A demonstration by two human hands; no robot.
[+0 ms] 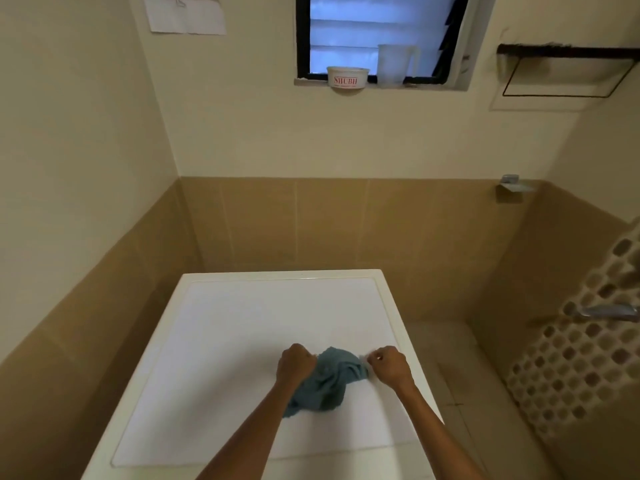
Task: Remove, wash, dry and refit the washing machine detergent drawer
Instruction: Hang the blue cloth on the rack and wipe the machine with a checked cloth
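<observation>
A crumpled blue-grey cloth [327, 381] lies on the white top of the washing machine [242, 323]. My left hand [294, 363] grips the cloth's left edge in a closed fist. My right hand [389, 365] pinches the cloth's right edge, fingers closed on it. Both hands hold the cloth between them just above the machine's top, near its front right part. The detergent drawer is not in view.
Tan tiled walls close in on the left and behind. A windowsill holds a white tub [346, 79] and a clear jug [394, 65]. A metal tap [609, 311] and a white perforated panel [571, 355] are at the right. A dark rail [568, 50] is mounted high right.
</observation>
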